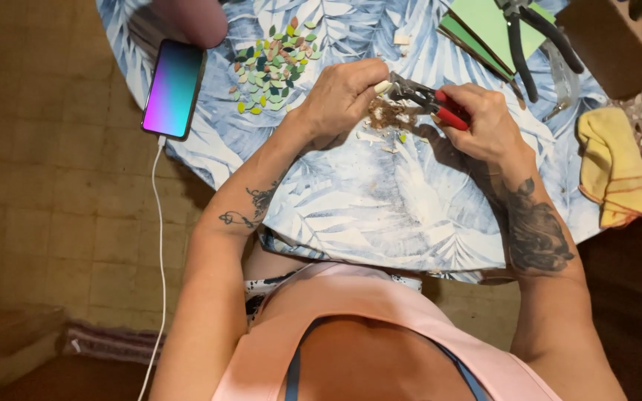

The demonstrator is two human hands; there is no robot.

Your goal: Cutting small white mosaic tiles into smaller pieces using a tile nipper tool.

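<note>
Red-handled nippers (429, 100) gripped in right hand (484, 122), pale tile piece (383, 87) pinched by left hand (339, 96)

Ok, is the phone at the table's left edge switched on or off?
On. The phone lies face up with its screen lit in a purple-to-green glow, and a white cable runs down from its lower end.

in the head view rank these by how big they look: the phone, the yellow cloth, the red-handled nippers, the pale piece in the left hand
1. yellow cloth
2. phone, close to the cloth, so that order is unsure
3. red-handled nippers, partly hidden in the right hand
4. pale piece, pinched by the left hand
</note>
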